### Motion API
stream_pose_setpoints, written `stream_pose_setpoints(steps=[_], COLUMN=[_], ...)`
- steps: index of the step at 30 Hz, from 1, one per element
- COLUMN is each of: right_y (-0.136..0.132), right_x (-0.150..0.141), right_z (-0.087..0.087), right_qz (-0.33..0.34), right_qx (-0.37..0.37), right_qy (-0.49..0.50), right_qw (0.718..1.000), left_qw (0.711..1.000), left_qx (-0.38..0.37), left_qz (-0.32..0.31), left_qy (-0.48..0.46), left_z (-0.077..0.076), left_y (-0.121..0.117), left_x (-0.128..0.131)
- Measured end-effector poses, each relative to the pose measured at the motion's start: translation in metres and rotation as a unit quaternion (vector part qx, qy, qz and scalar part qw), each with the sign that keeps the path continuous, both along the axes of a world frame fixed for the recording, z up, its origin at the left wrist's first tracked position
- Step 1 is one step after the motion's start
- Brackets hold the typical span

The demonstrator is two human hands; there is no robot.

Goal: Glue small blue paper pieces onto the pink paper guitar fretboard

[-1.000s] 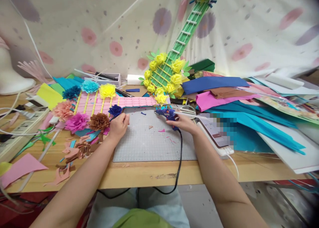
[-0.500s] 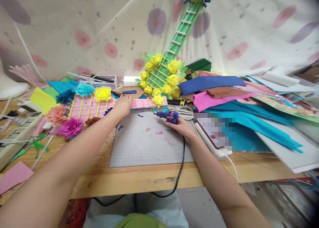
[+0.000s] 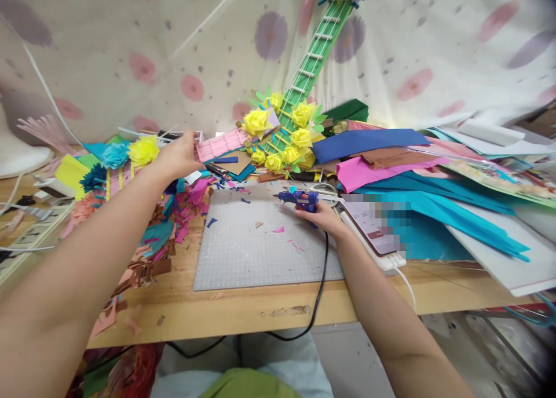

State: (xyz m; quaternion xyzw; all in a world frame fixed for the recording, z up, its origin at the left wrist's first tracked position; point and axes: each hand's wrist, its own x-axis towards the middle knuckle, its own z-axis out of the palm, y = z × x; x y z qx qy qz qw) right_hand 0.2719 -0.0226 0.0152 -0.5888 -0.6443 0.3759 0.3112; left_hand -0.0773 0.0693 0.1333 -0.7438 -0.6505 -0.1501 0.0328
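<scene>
The pink paper guitar (image 3: 223,145) is clamped at its neck by the left hand (image 3: 180,154), its flowered body partly hidden behind that forearm. The neck's end, lower half a second earlier, now overlaps the green guitar (image 3: 315,56). The right hand (image 3: 324,218) grips a glue gun (image 3: 302,200). Behind the left hand, a tray (image 3: 199,136) is mostly hidden, contents unclear.

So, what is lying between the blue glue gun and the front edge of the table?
In the head view: the grey cutting mat with paper scraps, then a strip of wooden table. The black cord of the glue gun crosses there.
</scene>
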Motion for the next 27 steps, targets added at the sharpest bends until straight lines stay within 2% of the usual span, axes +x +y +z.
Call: stream_pose_setpoints(steps=[4, 9, 13, 18, 21, 24, 27], right_y=[0.001, 0.004, 0.005, 0.006, 0.007, 0.007, 0.008], right_x=[-0.005, -0.005, -0.003, -0.002, -0.003, -0.003, -0.002], right_z=[-0.001, -0.004, -0.004, -0.005, -0.007, -0.007, -0.008], right_qz=[-0.076, -0.090, -0.099, -0.118, -0.121, -0.123, -0.129], right_qx=[0.001, 0.022, 0.032, 0.025, 0.028, 0.026, 0.023], right_qy=[-0.035, -0.085, -0.165, -0.186, -0.183, -0.176, -0.180], right_qw=[0.996, 0.992, 0.981, 0.975, 0.975, 0.976, 0.975], left_qw=[0.998, 0.990, 0.986, 0.983, 0.984, 0.988, 0.993], left_qx=[0.024, 0.063, 0.067, 0.022, -0.001, 0.036, 0.108], left_qz=[0.060, 0.124, 0.155, 0.174, 0.170, 0.149, 0.042], left_qy=[-0.008, -0.004, 0.014, 0.060, 0.058, 0.028, 0.016], left_z=[0.002, -0.005, -0.017, -0.037, -0.047, -0.055, -0.063], left_y=[0.014, 0.037, 0.049, 0.056, 0.056, 0.053, 0.053], left_x=[-0.002, -0.003, -0.008, -0.012, -0.010, 0.000, 0.020])
